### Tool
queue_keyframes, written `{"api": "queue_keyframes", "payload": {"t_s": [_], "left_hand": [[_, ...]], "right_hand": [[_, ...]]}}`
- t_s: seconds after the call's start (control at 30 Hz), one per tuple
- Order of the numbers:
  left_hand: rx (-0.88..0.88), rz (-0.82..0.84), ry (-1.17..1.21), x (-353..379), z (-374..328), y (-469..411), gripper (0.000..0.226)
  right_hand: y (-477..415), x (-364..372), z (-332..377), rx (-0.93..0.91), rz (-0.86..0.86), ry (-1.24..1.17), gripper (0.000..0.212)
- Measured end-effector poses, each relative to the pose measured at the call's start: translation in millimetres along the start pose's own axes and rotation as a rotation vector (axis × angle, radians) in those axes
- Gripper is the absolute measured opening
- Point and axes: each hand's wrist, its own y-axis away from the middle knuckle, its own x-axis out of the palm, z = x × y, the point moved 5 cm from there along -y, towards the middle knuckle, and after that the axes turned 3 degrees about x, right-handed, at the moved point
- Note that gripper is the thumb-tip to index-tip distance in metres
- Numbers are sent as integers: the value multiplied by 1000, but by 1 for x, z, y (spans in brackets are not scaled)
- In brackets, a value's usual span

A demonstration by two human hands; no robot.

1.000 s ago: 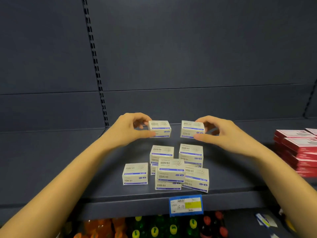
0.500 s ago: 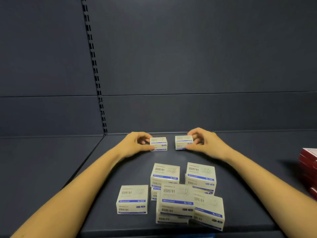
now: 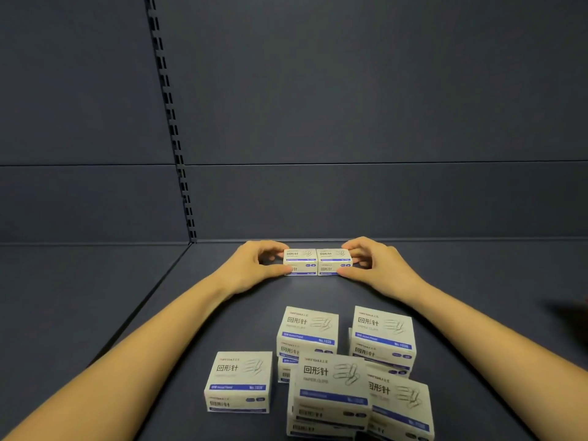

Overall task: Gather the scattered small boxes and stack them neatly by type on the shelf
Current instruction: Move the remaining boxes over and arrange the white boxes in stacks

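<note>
boxes (image 3: 331, 386) lie jumbled near the front of the shelf (image 3: 159, 313). farther back, by the rear wall (image 3: 350, 202), two more sit touching side by side: left hand (image 3: 251, 268) pinches the left box (image 3: 300, 262), right hand (image 3: 378, 270) pinches the right box (image 3: 334, 262).

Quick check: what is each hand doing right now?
Left hand: grips the left box.
Right hand: grips the right box, touching the left one.

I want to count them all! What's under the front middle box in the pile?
Under the front middle box a lower box of the same kind peeks out. Its top is covered, so anything else beneath cannot be seen.
</note>
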Motion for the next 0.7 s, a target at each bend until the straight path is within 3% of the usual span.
{"api": "queue_keyframes", "payload": {"t_s": [0.23, 0.33, 0.4, 0.5, 0.7], "left_hand": [[-72, -73, -58, -6, -1, 3, 48], [-7, -145, 47, -19, -21, 15, 25], [66, -37, 165, -24, -39, 30, 17], [137, 219, 195, -21, -61, 52, 30], [182, 478, 85, -7, -78, 71, 43]], "right_hand": [[5, -3, 4, 26, -7, 95, 56], [14, -15, 18, -34, -79, 97, 47], [24, -25, 31, -89, -81, 59, 29], [46, -37, 52, -155, -23, 2, 12], [100, -50, 74, -211, 135, 22, 32]]}}
